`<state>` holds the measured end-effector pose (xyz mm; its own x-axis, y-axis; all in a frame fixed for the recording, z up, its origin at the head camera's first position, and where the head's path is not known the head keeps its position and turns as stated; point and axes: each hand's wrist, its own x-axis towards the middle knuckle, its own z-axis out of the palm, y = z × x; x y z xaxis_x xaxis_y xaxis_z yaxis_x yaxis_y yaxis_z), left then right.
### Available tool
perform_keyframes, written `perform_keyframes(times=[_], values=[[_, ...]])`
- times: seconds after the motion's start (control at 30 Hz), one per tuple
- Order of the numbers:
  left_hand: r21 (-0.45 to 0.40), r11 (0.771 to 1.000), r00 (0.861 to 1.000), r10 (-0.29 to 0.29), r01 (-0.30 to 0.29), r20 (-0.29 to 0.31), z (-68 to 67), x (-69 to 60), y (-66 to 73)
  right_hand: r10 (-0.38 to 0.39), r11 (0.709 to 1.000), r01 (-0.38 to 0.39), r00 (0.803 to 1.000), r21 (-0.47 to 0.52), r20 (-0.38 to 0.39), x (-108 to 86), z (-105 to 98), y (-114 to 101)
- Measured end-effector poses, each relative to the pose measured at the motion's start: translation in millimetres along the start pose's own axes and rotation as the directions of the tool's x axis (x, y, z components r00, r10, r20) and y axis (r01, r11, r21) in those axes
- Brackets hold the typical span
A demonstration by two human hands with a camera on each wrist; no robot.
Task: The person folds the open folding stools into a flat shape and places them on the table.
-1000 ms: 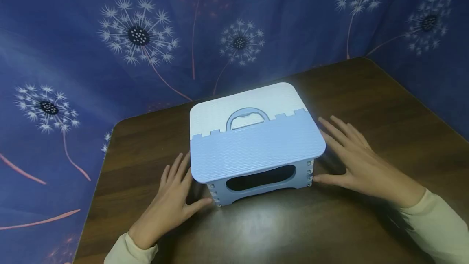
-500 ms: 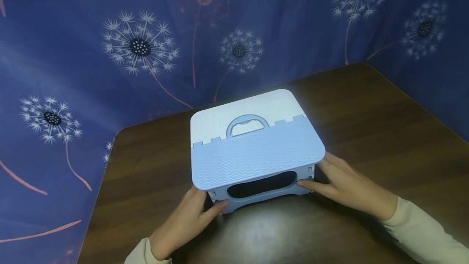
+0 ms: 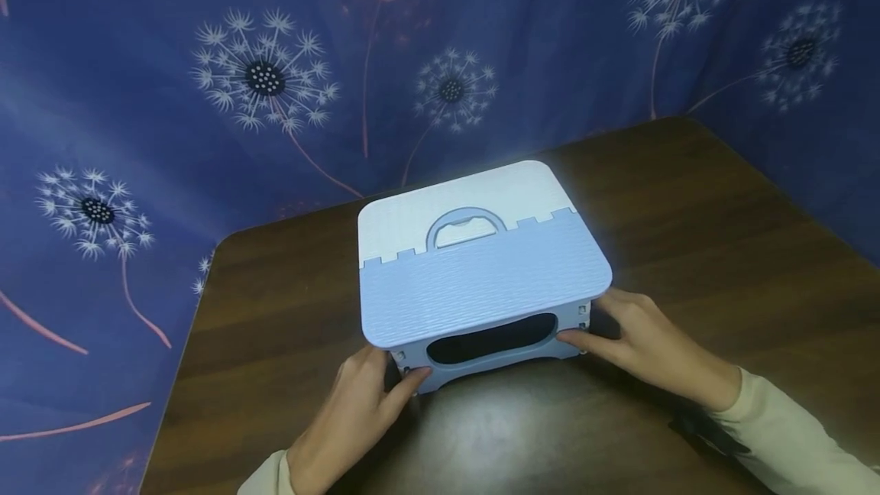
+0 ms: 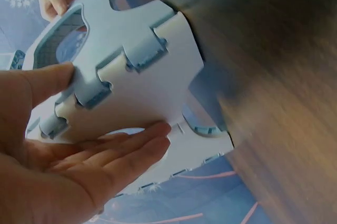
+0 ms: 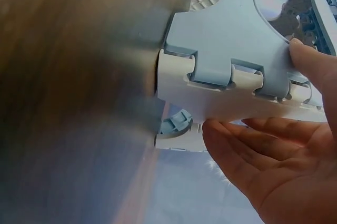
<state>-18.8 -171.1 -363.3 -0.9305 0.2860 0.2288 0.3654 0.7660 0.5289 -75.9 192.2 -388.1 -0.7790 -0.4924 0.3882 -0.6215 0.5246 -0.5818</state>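
Observation:
A folding step stool (image 3: 481, 273) with a white and light-blue ribbed top stands upright, unfolded, on the dark wooden table. A curved blue handle (image 3: 462, 212) is set in the middle of its top. My left hand (image 3: 351, 403) grips the stool's left front corner, thumb on the blue front panel (image 4: 121, 29) and fingers against the white side panel (image 4: 152, 81). At the right front corner my right hand (image 3: 653, 342) holds the stool the same way, its thumb (image 5: 308, 58) at the edge of the oval opening. In the head view most fingers are hidden under the top.
The wooden table (image 3: 289, 289) extends around the stool on all sides. A blue cloth (image 3: 550, 52) printed with dandelions hangs behind the table. A dark strap-like thing (image 3: 708, 434) lies beneath the right sleeve (image 3: 784, 418).
Both hands have come in from beside the stool and taken hold of its front corners. The stool stays in about the same place; the head view has shifted slightly.

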Motion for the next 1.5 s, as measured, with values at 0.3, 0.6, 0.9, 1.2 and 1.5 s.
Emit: perform_keyframes(times=[0.3,0.6,0.9,1.2,1.5], values=[[-0.081,0.997,1.0,-0.02,0.021,0.01,-1.1,3.5,0.6,0.006,0.999,-0.005,1.0,-0.053,0.018,2.0,-3.5,-0.6],[-0.142,0.99,1.0,-0.002,0.005,0.026,0.4,3.3,-4.6,-0.09,0.996,0.091,0.984,0.0,0.151,20.6,-13.9,0.9],[-0.204,0.977,0.998,-0.057,0.064,0.038,2.4,8.9,-12.2,-0.089,0.995,0.077,0.963,0.058,0.253,43.1,-27.6,-5.6],[-0.237,0.971,0.999,-0.035,0.04,0.028,4.5,15.6,-14.9,-0.069,0.995,0.046,0.96,0.09,0.27,46.3,-37.6,-4.7],[-0.228,0.972,0.998,-0.049,0.054,0.026,4.2,10.5,-20.3,-0.059,0.993,0.029,0.962,0.118,0.266,46.9,-27.8,-10.7]])
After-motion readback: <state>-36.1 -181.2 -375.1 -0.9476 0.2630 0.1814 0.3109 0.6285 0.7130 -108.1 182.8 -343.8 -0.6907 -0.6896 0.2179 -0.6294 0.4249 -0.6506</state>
